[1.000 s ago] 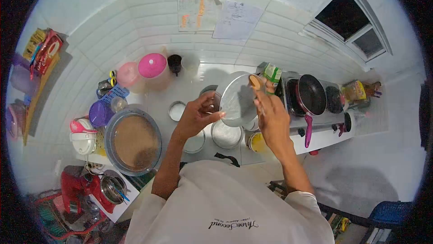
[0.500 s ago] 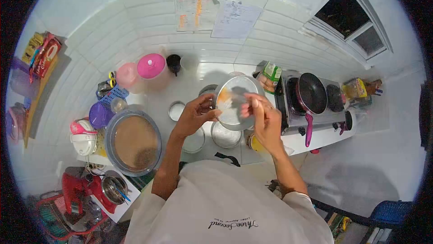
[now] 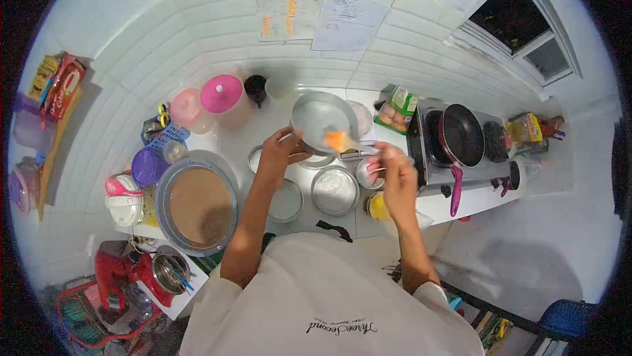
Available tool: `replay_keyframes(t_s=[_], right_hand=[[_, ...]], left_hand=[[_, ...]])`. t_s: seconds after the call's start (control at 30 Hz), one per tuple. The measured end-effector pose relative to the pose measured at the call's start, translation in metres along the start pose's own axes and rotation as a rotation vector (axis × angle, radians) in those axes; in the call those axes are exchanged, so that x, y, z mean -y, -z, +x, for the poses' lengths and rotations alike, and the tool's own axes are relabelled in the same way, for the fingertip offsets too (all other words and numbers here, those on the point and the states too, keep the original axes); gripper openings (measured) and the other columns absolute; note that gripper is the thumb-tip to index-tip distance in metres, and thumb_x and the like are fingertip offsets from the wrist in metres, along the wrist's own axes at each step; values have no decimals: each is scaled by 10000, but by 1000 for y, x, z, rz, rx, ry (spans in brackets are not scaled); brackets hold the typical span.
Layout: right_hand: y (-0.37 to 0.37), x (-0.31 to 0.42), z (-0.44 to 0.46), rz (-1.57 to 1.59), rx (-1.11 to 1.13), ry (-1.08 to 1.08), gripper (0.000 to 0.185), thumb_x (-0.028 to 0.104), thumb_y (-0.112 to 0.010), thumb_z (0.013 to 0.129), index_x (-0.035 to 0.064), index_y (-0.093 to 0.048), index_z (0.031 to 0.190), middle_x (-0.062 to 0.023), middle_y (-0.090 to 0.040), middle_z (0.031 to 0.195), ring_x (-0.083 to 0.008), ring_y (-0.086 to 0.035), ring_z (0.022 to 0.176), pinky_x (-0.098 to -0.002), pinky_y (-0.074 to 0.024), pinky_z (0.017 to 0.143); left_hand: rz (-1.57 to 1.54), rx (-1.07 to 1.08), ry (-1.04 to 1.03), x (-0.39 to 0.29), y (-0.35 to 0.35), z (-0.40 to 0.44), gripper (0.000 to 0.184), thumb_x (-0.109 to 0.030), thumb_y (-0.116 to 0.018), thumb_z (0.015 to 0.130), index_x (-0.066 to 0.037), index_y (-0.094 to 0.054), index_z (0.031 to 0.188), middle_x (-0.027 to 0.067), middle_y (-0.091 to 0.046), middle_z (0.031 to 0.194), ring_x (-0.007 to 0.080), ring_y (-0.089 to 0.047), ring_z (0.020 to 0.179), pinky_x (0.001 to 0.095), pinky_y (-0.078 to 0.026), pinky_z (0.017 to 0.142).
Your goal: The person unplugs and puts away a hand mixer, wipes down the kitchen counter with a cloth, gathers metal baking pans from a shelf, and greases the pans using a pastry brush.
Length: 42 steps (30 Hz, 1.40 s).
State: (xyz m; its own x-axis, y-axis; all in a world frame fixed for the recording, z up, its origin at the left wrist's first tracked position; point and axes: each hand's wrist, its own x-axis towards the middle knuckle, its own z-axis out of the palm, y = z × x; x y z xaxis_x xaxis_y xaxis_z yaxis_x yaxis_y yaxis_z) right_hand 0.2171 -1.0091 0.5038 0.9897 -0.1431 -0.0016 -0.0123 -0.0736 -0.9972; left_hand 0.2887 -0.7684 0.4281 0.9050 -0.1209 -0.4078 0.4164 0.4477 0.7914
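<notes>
My left hand (image 3: 283,150) grips the near-left rim of a round metal cake pan (image 3: 319,114), raised above the counter and tilted. In my right hand (image 3: 397,175) is a pastry brush (image 3: 337,141) with orange bristles, its head slightly blurred at the pan's near edge. Below my hands stand more round pans: a white-dusted pan (image 3: 335,191) and a pan (image 3: 286,202) by my left forearm. A yellow tub (image 3: 377,206) sits beside my right wrist.
A large grey basin (image 3: 232,224) of brown liquid stands left. Right is a stove with a frying pan (image 3: 463,133), its purple handle (image 3: 455,191) jutting forward. A pack of eggs (image 3: 397,111) lies by the stove. Pink-lidded container (image 3: 222,95) stands behind; red stand mixer (image 3: 118,274) is lower left.
My left hand has moved the cake pan left and away from me. The brush has gone from inside the pan to its near edge, and my right hand is slightly lower.
</notes>
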Motion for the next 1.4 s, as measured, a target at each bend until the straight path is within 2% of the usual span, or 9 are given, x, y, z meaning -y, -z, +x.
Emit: replay_keyframes(t_s=[0.13, 0.4, 0.57, 0.77, 0.93, 1.1, 1.33, 1.37, 1.4], right_hand=[[32, -8, 4, 91, -251, 0, 421, 319, -441, 1103, -23, -624, 1268, -68, -693, 922, -91, -631, 805, -240, -516, 692], [92, -26, -25, 44, -502, -105, 423, 343, -472, 1088, 7, -631, 1287, -64, -710, 959, -93, -643, 797, -242, -527, 702], [124, -40, -60, -206, -587, -100, 414, 316, -419, 1100, 2, -626, 1273, -100, -723, 966, -141, -670, 793, -275, -542, 668], [152, -49, -98, -356, -616, -111, 382, 292, -434, 1097, -11, -627, 1230, -108, -727, 928, -145, -669, 770, -271, -529, 674], [163, -51, -121, -413, -613, -201, 350, 290, -478, 1088, 0, -659, 1163, -69, -728, 895, -118, -663, 764, -254, -508, 667], [148, -50, -121, -430, -515, -255, 344, 278, -499, 1082, -4, -679, 1161, -72, -731, 892, -113, -675, 781, -258, -521, 679], [121, -77, -102, -552, -212, -263, 300, 233, -554, 1057, 11, -697, 1199, -77, -723, 936, -101, -650, 813, -261, -515, 712], [119, -81, -101, -604, -169, -284, 272, 197, -558, 1036, 27, -687, 1205, -183, -730, 1068, -291, -735, 874, -375, -576, 762], [119, -90, -101, -701, -131, -202, 265, 183, -560, 1029, 27, -687, 1202, -196, -725, 1070, -324, -724, 897, -394, -572, 783]], left_hand=[[-53, 36, -40, 27, 15, 67, 547, -235, -714, 950, 136, -463, 1264, 187, -657, 1072, 254, -709, 929, 366, -648, 798], [511, 75, -256, 111, 37, 219, 448, -280, -671, 956, 54, -554, 1230, 144, -669, 1129, 251, -669, 1011, 426, -554, 840], [222, -127, 41, 119, 19, 257, 427, -202, -714, 904, 103, -557, 1158, 198, -647, 1103, 262, -668, 900, 395, -584, 695], [814, -441, -194, 165, 34, 307, 491, -184, -685, 889, 91, -495, 1249, 252, -607, 1190, 353, -636, 1005, 434, -536, 858], [1883, -55, -372, 219, 106, 377, 522, -177, -653, 909, 102, -439, 1294, 316, -580, 1213, 420, -614, 1122, 450, -497, 950], [1511, 2, -416, 224, 135, 362, 566, -273, -639, 946, 149, -402, 1237, 325, -601, 1158, 432, -628, 1102, 446, -507, 943], [883, -326, -33, 176, 78, 282, 645, -364, -650, 934, 172, -428, 1216, 379, -593, 1176, 477, -608, 1135, 466, -493, 972], [829, -258, -68, 181, 88, 291, 656, -362, -655, 927, 176, -429, 1227, 374, -597, 1180, 478, -608, 1128, 469, -489, 977], [774, -192, -104, 204, 118, 322, 668, -360, -659, 919, 180, -430, 1238, 369, -600, 1184, 479, -608, 1122, 472, -484, 983]])
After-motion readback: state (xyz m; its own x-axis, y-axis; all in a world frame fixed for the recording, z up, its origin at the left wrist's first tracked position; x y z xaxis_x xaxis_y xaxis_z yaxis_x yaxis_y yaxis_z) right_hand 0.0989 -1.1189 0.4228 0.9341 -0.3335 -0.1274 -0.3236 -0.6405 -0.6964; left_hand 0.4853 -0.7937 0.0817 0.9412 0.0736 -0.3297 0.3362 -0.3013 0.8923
